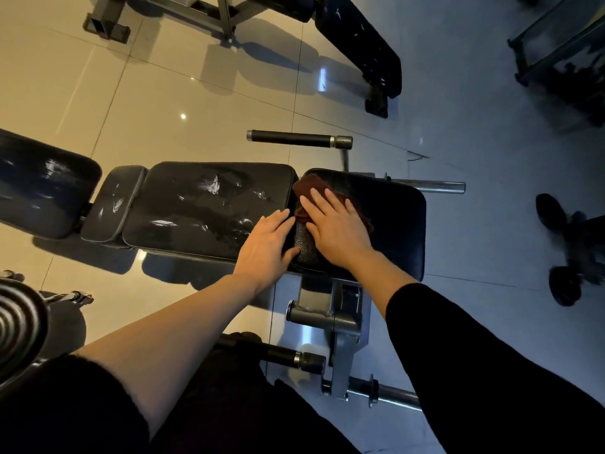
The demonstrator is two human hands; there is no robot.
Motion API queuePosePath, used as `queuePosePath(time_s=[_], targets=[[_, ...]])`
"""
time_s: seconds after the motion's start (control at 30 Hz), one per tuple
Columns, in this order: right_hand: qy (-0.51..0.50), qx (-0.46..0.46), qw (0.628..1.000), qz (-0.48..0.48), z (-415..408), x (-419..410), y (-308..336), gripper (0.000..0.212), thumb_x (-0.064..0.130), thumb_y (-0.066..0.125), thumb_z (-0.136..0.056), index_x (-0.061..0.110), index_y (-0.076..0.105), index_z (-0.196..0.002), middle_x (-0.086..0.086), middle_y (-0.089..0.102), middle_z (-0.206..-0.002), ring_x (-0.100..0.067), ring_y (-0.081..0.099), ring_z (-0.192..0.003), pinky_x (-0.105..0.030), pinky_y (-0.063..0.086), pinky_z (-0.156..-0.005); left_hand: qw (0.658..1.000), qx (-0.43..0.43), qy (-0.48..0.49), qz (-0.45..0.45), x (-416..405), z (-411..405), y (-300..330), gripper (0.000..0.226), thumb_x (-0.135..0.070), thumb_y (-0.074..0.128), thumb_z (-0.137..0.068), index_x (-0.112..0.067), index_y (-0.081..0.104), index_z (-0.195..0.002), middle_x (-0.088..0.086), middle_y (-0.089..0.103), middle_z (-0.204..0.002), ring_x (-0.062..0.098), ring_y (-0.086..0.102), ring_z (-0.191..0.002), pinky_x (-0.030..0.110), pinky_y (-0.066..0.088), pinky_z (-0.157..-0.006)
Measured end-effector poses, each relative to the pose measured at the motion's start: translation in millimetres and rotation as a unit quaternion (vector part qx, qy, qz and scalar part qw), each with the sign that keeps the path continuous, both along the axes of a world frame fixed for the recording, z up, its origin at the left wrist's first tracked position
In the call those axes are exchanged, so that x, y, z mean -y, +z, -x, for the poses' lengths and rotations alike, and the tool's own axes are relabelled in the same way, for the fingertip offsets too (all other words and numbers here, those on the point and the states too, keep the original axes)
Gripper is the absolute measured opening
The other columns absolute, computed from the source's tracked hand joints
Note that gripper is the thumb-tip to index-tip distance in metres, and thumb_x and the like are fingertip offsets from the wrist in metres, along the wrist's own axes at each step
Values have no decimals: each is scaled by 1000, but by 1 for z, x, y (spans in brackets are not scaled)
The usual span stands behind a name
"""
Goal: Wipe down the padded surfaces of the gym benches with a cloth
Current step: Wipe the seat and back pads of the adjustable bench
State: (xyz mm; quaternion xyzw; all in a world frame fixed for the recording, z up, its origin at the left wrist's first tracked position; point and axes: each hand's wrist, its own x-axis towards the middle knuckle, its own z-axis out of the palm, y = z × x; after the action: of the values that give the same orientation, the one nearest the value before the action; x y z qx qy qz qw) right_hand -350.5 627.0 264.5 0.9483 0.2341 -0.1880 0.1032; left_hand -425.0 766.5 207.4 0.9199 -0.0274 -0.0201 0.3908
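A black padded gym bench runs across the middle, with a long back pad (209,208) showing wet streaks and a seat pad (393,217) to its right. A dark brown cloth (314,188) lies on the seat pad's left part. My right hand (334,224) presses flat on the cloth, fingers spread. My left hand (266,244) rests flat on the near right corner of the back pad, its fingers reaching to the gap between the pads; it holds nothing.
A second black bench (360,44) stands at the back. Another pad (42,185) lies at the left. A foam roller bar (294,139) sticks out behind the seat. Weight plates (19,322) sit at lower left, dumbbells (569,250) at right. Bench frame (340,329) below.
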Motion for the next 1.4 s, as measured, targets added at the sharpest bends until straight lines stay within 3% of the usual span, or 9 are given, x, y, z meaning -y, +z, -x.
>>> queuePosePath(time_s=[0.23,0.43,0.5,0.73,0.97,1.4], targets=[[-128,49,990,-18,-39,39,12,51,29,32,-104,23,21,-153,-5,14,-161,-28,9,-149,-50,10,-120,1000,-2,-2,12,-3,-11,4,62,-28,65,-90,-13,40,-144,6,34,-153,20,23,-144,34,8,-119],[7,24,999,-33,-26,-13,-10,50,33,30,-104,27,19,-153,-1,11,-162,-24,5,-149,-45,8,-120,1000,-20,-3,4,5,-18,7,67,-31,65,-90,-13,35,-147,6,31,-154,21,24,-144,33,7,-119],[6,13,999,-34,-45,-13,-11,48,34,31,-104,31,23,-152,1,12,-162,-23,6,-149,-46,9,-120,1000,-24,-7,-3,5,-19,9,67,-33,65,-89,-12,36,-146,7,30,-155,22,25,-143,32,7,-118],[-145,92,984,-43,-28,40,7,50,29,33,-103,24,23,-152,-6,17,-161,-28,12,-148,-49,12,-120,999,-20,-33,3,9,-20,12,64,-32,65,-89,-16,39,-145,4,31,-154,20,29,-141,32,7,-118],[-19,35,998,-39,-33,-3,-10,49,34,29,-105,32,19,-153,1,9,-163,-23,4,-149,-47,6,-120,1000,-10,-6,-17,19,-20,12,65,-26,67,-88,-13,39,-145,8,33,-153,25,29,-141,33,9,-119],[-185,102,974,-88,-34,102,16,47,29,34,-103,27,29,-150,-4,18,-161,-27,10,-149,-50,11,-120,996,45,-76,-17,72,-23,36,53,-24,63,-91,-16,46,-140,4,32,-154,18,25,-143,30,2,-117]])
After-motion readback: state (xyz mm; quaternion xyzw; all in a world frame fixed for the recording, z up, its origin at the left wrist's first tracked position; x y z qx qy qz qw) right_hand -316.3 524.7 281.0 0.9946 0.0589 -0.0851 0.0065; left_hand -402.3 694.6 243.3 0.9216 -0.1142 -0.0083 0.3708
